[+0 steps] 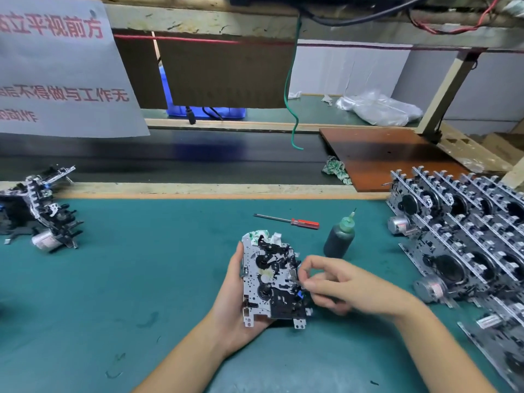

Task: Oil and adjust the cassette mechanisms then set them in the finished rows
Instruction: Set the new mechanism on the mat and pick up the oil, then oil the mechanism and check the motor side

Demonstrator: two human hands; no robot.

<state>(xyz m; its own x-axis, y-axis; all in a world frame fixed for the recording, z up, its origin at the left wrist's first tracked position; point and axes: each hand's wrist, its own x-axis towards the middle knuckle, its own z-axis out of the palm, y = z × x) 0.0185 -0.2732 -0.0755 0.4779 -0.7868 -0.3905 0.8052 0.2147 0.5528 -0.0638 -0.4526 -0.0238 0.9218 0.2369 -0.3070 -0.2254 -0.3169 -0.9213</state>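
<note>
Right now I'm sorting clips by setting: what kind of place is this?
Most likely a factory assembly bench: rows of identical cassette mechanisms stand at the right, a dark conveyor belt runs behind the green mat, and an oil bottle stands ready.

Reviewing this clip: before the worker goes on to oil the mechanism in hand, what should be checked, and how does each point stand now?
1. Cassette mechanism secure in the left hand: ok.
2. Right hand free for the oil: not ok, its fingers pinch at the mechanism's right edge.
3. Oil bottle upright beside the work: ok.
4. Screwdriver lying apart on the mat: ok.
5. Space in the finished rows: cannot tell.
</note>
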